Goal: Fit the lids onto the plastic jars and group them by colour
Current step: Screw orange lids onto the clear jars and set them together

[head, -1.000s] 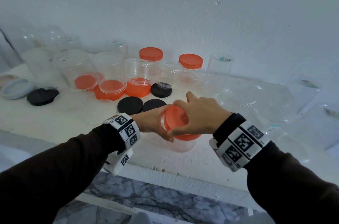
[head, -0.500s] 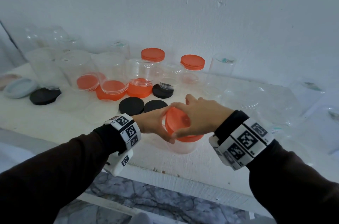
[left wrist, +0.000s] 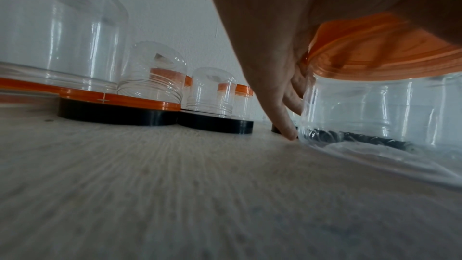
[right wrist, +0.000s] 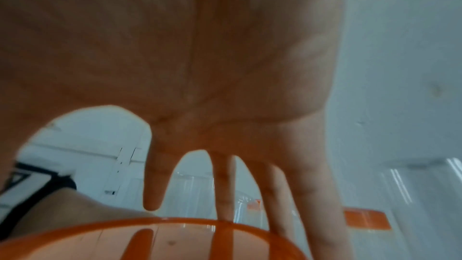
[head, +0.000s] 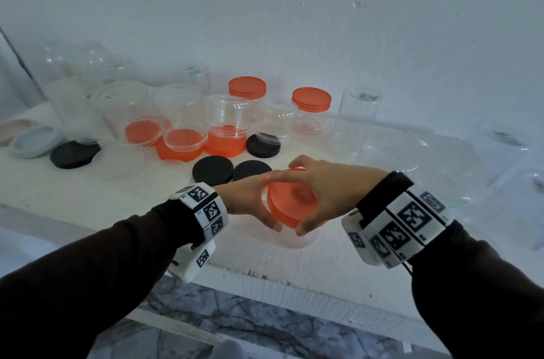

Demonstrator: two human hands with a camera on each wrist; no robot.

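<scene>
Near the shelf's front edge stands a clear plastic jar (head: 294, 238) with an orange lid (head: 290, 202) on its mouth. My left hand (head: 250, 197) grips the jar's left side, thumb on the near wall and fingers (left wrist: 287, 106) curled round the far side down to the shelf. From above, my right hand (head: 323, 197) grips the lid, thumb at the near rim and fingers (right wrist: 275, 195) over the far rim. The left wrist view shows the lid (left wrist: 387, 52) sitting on the jar (left wrist: 375, 118). Both hands hide part of the lid's rim.
Two clear jars with orange lids (head: 247, 88) (head: 311, 99) stand by the wall. Upturned clear jars sit on orange lids (head: 184, 147) (head: 225, 145). Loose black lids (head: 212, 171) (head: 251, 170) lie just beyond my hands. A grey lid (head: 35, 141) lies at far left, and more clear jars (head: 360, 111) stand at the right.
My right hand has shifted round the orange lid, and more of the lid's top now shows. The left hand stays on the jar in the same spot.
</scene>
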